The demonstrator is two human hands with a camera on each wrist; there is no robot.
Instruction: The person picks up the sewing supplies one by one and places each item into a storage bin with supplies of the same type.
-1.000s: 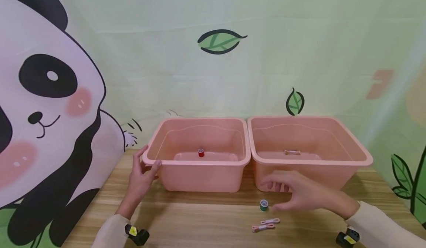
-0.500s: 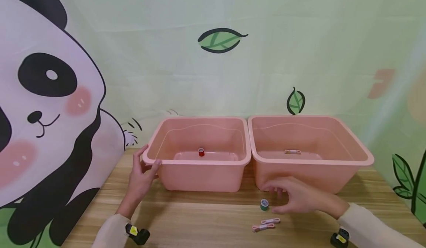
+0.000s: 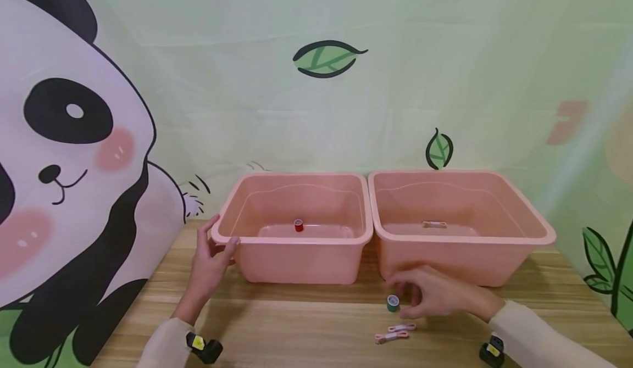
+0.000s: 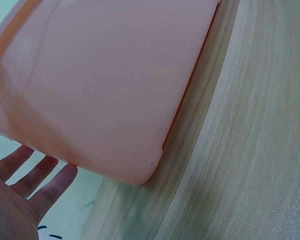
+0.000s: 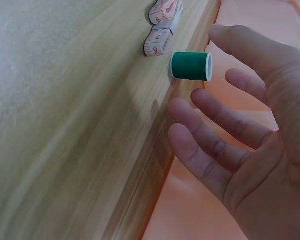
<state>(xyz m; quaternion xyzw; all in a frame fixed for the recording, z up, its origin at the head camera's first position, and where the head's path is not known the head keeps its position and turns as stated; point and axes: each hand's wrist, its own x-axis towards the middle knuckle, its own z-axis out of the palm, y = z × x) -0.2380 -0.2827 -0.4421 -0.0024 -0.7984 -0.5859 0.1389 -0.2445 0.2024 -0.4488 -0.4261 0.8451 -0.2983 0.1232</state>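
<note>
My left hand (image 3: 210,261) grips the front left corner of the left pink plastic tub (image 3: 301,261), thumb on the front rim and fingers along the side. A red thread spool (image 3: 299,226) stands inside that tub. Close beside an upright green thread spool (image 5: 191,66) on the table, my right hand (image 3: 435,294) has its thumb and fingers spread apart with nothing between them. Two rolled-up, tied tape measures, one whitish (image 3: 402,328) and one pinkish (image 3: 392,336), lie just in front of the green spool.
The right pink tub (image 3: 445,261) stands against the left one, with another folded tape measure (image 3: 434,224) on its floor. Both rest on a wood-grain table (image 3: 296,324). A printed panda cloth (image 3: 237,110) hangs behind them.
My right hand has moved slightly left and down toward the green spool, its fingers lowering in front of the right tub. My left hand stays on the left tub.
</note>
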